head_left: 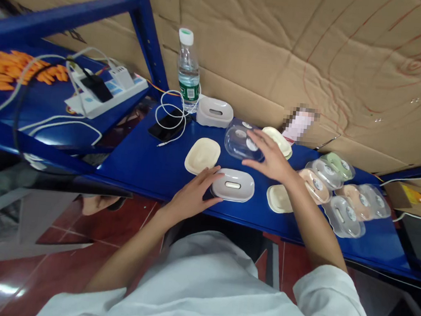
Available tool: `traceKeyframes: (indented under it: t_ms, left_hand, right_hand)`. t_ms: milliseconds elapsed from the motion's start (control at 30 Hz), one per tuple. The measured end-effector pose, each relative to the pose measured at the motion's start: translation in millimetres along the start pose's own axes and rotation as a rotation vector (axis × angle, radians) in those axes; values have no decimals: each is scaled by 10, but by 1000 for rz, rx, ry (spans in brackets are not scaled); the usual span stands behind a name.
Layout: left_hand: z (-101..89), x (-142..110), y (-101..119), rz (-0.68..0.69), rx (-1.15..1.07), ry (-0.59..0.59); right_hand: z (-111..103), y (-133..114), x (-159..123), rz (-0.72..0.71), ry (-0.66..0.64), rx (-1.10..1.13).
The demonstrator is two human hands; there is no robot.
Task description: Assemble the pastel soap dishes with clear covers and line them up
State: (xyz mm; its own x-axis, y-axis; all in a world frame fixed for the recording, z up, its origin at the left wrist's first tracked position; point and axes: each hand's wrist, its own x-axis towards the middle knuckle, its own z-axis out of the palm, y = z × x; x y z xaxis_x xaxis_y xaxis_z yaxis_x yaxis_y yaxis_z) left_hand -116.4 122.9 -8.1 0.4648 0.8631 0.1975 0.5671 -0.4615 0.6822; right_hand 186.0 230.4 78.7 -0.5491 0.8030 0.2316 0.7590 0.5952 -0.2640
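My left hand (197, 191) is curled around the left end of a pale grey oval case (242, 191) with a slot in its top, fingers on the far side and thumb on the near side. My right hand (270, 156) grips the right end of clear plastic covers (236, 148) with round white stickers, just beyond the case. They seem to be stacked; how many I cannot tell. A cream rounded tray (203, 155) lies beyond my left hand. Another cream piece (280, 198) sits beneath my right forearm, and more cream pieces (277, 139) lie behind my right hand.
Several covered cases (344, 218) in grey, peach and green stand at the right. A second grey case (215, 112), a water bottle (189, 76) and a dark phone (165, 124) with a white cable are at the back. A power strip (108, 93) and orange pieces (21, 70) lie left.
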Motion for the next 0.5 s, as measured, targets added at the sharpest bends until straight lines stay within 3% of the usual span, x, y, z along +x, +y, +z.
traceKeyframes:
  t_ms: [100,200,500]
  left_hand:
    - [-1,13,-6,-60,-75,8]
    - [10,26,-23,-90,-117,17]
    - [37,17,-49,-69,-125,23]
  right_hand:
    - [26,-328,-504,-4,-69,61]
    - [63,-535,-798,24,-107,38]
    - [322,-719,-841,-17,-102,9]
